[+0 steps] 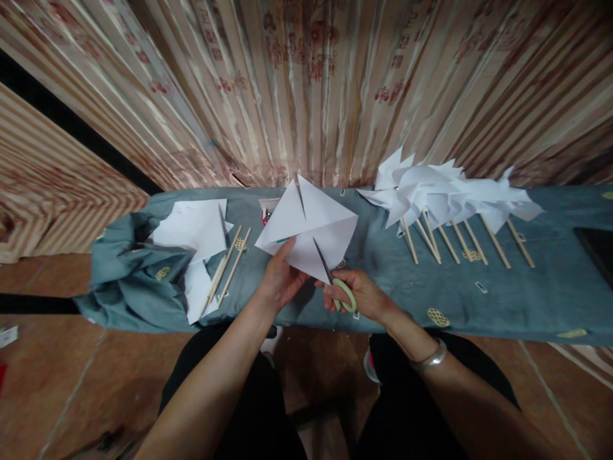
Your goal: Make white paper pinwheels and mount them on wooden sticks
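A white square of paper point(325, 211) is held up over the cloth, turned with a corner pointing away from me. One slit runs in from its far corner. My left hand point(282, 275) grips the near left edge, thumb on top. Scissors point(345, 295) with pale green handles are in my right hand point(357, 294), fingers wrapped around the loops. Their blade lies over the near part of the paper, pointing toward its middle. Whether the lower blade is beneath the sheet is hidden.
Several white paper pinwheels point(431, 188) on wooden sticks lie in a row at the right. Left are white paper sheets point(196, 227) and several loose wooden sticks point(234, 268). A small box point(268, 207) sits behind the paper. A dark flat object point(596, 252) lies far right on the cloth point(397, 300); a curtain point(316, 83) hangs behind.
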The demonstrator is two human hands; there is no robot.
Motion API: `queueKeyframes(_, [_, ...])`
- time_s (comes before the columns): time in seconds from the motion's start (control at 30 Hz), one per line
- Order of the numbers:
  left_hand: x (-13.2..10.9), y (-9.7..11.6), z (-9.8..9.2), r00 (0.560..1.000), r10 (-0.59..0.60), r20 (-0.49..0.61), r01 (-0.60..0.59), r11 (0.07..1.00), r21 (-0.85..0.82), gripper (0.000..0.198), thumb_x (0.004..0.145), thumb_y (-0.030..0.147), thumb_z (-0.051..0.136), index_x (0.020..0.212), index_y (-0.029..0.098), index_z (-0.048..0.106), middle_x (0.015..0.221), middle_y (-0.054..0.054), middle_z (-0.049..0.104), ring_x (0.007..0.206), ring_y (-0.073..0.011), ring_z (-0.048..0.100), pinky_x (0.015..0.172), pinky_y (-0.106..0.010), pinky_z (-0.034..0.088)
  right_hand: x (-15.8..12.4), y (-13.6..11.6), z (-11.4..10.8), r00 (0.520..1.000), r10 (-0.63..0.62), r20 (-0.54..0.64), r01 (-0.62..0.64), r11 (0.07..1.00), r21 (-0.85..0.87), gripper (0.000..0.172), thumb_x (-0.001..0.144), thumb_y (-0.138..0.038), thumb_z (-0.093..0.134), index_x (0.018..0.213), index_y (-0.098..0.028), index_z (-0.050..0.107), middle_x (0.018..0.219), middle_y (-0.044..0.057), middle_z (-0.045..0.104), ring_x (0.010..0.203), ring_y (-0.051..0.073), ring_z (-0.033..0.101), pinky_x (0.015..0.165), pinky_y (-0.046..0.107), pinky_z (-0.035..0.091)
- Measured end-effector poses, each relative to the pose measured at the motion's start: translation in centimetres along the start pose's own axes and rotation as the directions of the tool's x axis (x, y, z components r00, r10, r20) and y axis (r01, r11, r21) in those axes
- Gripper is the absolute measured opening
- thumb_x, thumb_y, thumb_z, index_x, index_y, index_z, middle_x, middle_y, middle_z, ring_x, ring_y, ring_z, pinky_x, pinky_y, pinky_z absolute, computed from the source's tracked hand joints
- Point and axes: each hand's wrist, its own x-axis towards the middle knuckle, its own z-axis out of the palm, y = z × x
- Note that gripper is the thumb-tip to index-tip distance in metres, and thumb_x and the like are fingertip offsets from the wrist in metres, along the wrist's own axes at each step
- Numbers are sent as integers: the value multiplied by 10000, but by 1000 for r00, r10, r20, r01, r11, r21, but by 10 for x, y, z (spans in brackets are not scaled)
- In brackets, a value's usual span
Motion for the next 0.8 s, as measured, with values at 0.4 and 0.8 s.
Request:
queueKeyframes(0.4, [2,-5,0,999,38,2,-37,999,-15,123,920,225,524,925,132,605,740,-15,650,583,-116,573,530,-217,484,2,4,2,997,-8,-74,7,1000,-6,486,533,-565,846,748,-173,656,509,-46,610,443,78,522,432,198,385])
queueKeyframes(0.8, [1,-6,-2,999,53,6,-53,998,-16,128,882,254,603,954,149,598,792,-19,656,622,-122,582,554,-227,494,3,4,6,992,-24,-122,26,1000,14,442,512,-520,872,686,-178,653,473,-50,597,410,78,496,418,211,380])
